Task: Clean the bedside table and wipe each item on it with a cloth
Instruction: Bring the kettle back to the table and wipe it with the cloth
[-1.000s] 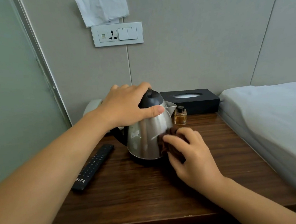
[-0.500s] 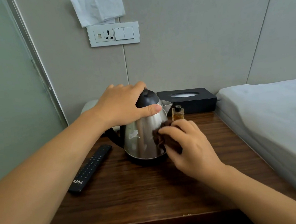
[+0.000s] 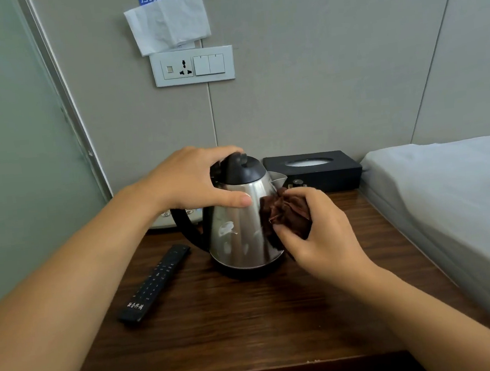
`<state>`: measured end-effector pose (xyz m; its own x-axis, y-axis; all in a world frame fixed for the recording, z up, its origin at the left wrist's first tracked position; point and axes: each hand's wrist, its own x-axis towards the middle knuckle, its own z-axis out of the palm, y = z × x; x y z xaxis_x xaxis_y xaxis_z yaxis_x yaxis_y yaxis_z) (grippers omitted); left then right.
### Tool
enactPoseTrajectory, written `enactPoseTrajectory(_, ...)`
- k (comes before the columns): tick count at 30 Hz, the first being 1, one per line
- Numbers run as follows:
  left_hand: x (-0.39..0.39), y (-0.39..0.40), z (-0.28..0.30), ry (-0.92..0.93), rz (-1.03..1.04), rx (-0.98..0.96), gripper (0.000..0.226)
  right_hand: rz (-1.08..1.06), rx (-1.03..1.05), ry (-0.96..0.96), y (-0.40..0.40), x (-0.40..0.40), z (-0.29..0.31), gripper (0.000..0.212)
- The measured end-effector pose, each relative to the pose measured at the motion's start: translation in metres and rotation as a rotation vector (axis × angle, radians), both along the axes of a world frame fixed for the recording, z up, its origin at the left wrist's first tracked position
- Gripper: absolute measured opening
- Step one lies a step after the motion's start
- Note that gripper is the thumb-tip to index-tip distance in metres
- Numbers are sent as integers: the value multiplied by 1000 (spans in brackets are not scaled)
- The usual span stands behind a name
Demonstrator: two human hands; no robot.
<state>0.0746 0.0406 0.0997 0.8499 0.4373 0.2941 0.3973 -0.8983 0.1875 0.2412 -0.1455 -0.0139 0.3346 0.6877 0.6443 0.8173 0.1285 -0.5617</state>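
A steel kettle (image 3: 239, 230) with a black lid and handle stands near the back of the dark wooden bedside table (image 3: 250, 319). My left hand (image 3: 189, 181) grips its top, thumb across the steel body. My right hand (image 3: 317, 229) holds a bunched dark brown cloth (image 3: 285, 214) pressed against the kettle's right side, just under the spout. A black remote control (image 3: 154, 283) lies to the kettle's left. A small perfume bottle (image 3: 297, 182) shows only its cap behind my right hand.
A black tissue box (image 3: 335, 170) sits at the back right against the wall. A white phone (image 3: 166, 219) lies partly hidden behind the kettle. The bed (image 3: 454, 195) borders the table on the right. A wall socket panel (image 3: 193, 66) hangs above.
My right hand has slid the cloth up the kettle's right side toward the spout. My left hand has shifted left on the lid, uncovering it. The view has tilted slightly.
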Motion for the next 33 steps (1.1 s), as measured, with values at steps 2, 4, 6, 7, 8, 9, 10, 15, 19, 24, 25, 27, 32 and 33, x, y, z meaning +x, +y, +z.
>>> enactPoseTrajectory(2, -1, 1, -3, -57, 5, -2, 87, -5, -5, -34, 0, -7, -6, 59)
enactPoseTrajectory(4, 1, 0, -4, -82, 1, -24, 84, -29, 31, -58, 3, -11, -9, 53)
enactPoseTrajectory(6, 2, -1, -4, -91, 8, -39, 82, -45, 65, -111, 5, -14, -10, 46)
enactPoseTrajectory(7, 2, 0, -4, -93, 15, -34, 83, -35, 61, -157, 3, -16, -12, 44)
enactPoseTrajectory(8, 1, 0, -5, -93, 24, -24, 85, -14, 45, -225, 1, -17, -14, 43)
enactPoseTrajectory(9, 1, 1, -6, -92, 34, -15, 87, 8, 20, -308, -1, -19, -18, 43)
enactPoseTrajectory(10, 1, 1, -6, -91, 42, -7, 88, 26, -11, -375, -3, -22, -22, 42)
enactPoseTrajectory(15, 2, -1, -5, -70, 69, 44, 80, -62, 54, -268, 7, -15, -10, 41)
enactPoseTrajectory(19, 2, -6, -4, -57, 81, 52, 81, -80, 71, -216, 8, -15, -12, 48)
enactPoseTrajectory(24, 1, -7, -3, -46, 111, 82, 77, 39, -66, -381, -1, -16, -33, 43)
enactPoseTrajectory(25, 1, -8, -3, -33, 123, 92, 76, 23, -42, -345, 3, -14, -28, 41)
enactPoseTrajectory(27, 1, -9, -4, 1, 143, 124, 80, -40, 37, -202, 11, -12, -15, 39)
enactPoseTrajectory(32, -2, -15, -4, 82, 144, 213, 104, -41, -7, -12, 11, -20, -20, 62)
enactPoseTrajectory(33, -4, -16, -2, 81, 128, 198, 103, -12, -27, -22, 10, -23, -28, 67)
